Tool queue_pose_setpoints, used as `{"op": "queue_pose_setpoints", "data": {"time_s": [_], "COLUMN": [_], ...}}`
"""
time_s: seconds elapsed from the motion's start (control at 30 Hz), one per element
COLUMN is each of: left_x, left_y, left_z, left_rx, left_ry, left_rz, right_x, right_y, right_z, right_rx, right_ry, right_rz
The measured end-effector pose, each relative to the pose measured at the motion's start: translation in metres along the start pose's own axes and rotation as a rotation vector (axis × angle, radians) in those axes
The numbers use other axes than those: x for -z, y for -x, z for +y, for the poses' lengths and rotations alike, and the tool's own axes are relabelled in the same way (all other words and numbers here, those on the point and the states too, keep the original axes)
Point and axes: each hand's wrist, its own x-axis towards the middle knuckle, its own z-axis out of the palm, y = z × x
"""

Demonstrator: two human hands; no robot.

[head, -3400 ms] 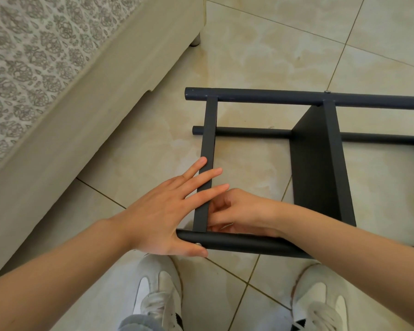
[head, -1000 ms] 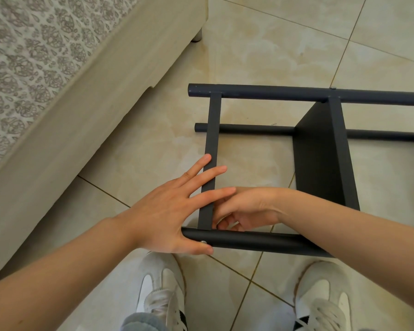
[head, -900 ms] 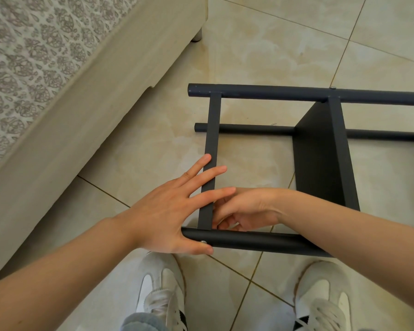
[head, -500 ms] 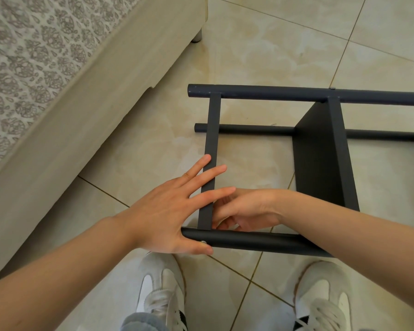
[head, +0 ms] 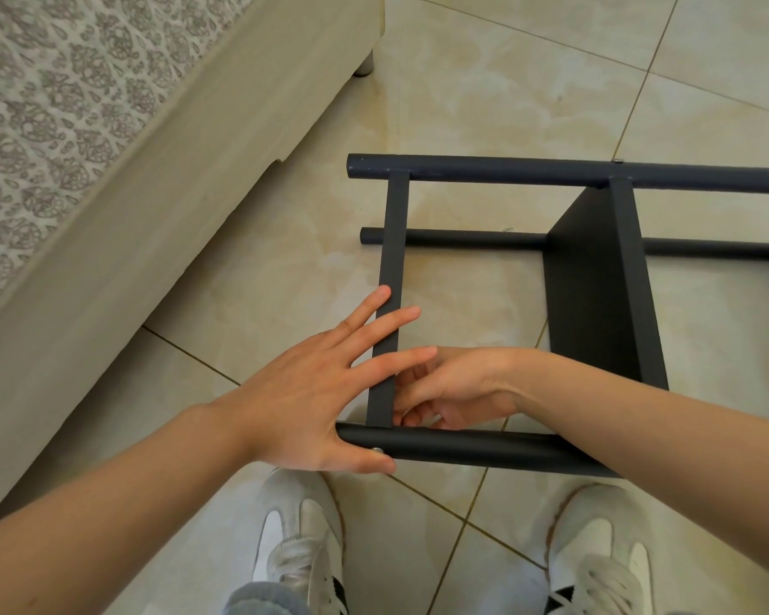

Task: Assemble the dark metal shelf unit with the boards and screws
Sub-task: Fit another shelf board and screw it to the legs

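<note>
The dark metal shelf unit lies on its side on the tiled floor, its near pole (head: 485, 448) just in front of my feet. My left hand (head: 303, 397) lies flat with straight fingers across the end board (head: 394, 241). Its thumb presses the near pole beside a silver screw head (head: 377, 450). My right hand (head: 458, 388) reaches inside the frame, fingers curled at the corner where the end board meets the near pole. What those fingers hold is hidden. A second board (head: 596, 295) stands fixed between the poles further right.
A beige sofa base (head: 107, 241) with a patterned cover runs along the left, its leg (head: 364, 66) at the top. My white shoes (head: 300, 539) (head: 596, 565) stand right under the near pole. The far pole (head: 507, 170) carries another screw (head: 617, 160).
Both hands stay where they were. Only the fingers of my right hand have shifted a little at the corner joint.
</note>
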Motion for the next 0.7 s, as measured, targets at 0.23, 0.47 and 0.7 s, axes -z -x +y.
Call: {"op": "queue_pose_setpoints", "data": {"time_s": [0.23,0.47,0.7], "left_x": [-0.0007,-0.0001,0.0002], "left_y": [0.0003,0.0008,0.0004], "left_z": [-0.0009,-0.0004,-0.0001], "left_rx": [-0.008,-0.006,-0.010], "left_ry": [0.001,0.010,0.011], "left_rz": [0.023,0.018,0.011], "right_x": [-0.0028,-0.0012,0.0008], "right_y": [-0.0017,-0.0028,0.0005], "right_z": [-0.0031,-0.0022,-0.0010], "right_rx": [-0.012,-0.020,-0.005], "right_ry": [0.096,0.103,0.058], "right_rz": [0.033,-0.002,-0.019]}}
